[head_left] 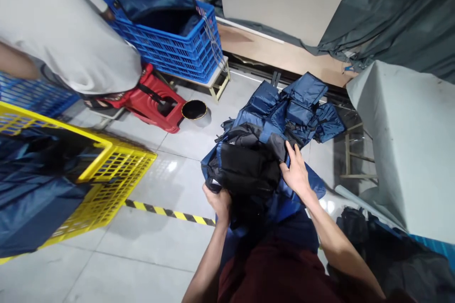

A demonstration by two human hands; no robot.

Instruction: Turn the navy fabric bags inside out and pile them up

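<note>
A black and blue bag [249, 165] lies in front of my body, its black side facing up and blue fabric showing around the edges. My left hand [219, 201] is closed around its lower left edge, where a small white tag shows. At the right edge, my right hand [295, 170] grips a dark grey part of the same bag, thumb and fingers on either side of the fabric. Just beyond it, several blue fabric bags [300, 97] lie bunched together. Whatever supports the held bag is hidden beneath it.
A yellow crate [117, 170] holding blue bags stands left. Beyond are a co-worker [88, 47] on a red plastic stool [156, 102], a bucket [201, 116] and blue crates [177, 52]. Black-and-yellow tape [170, 213] crosses the floor. A pale sheet [408, 142] hangs right, above dark bags [391, 251].
</note>
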